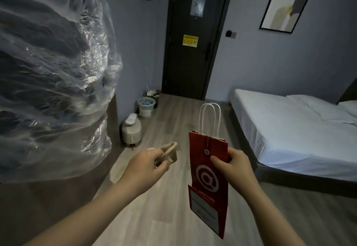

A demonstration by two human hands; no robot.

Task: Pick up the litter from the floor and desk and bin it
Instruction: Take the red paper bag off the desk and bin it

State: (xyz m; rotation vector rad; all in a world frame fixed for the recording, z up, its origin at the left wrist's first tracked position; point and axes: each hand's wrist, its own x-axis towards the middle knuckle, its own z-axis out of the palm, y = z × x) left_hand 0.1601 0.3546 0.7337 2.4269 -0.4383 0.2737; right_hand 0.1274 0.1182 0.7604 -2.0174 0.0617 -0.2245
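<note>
One red bag [209, 191], printed with a white "@" above smaller writing too blurred to read, is pinched between the right hand's [234, 165] thumb and curled fingers, its two white handles above them. The left hand's [147, 165] fingers curl round one tan cardboard piece [171, 152]. A white bin [146, 108] stands well beyond the fingertips.

Right hand [234, 165] grips red paper bag [207, 184]; left hand [147, 165] holds beige cup sleeve [170, 154].

Arms extended forward; left hand [146, 165] pinches tan paper [171, 151], seemingly; right hand [236, 166] grips red bag [207, 180].
</note>
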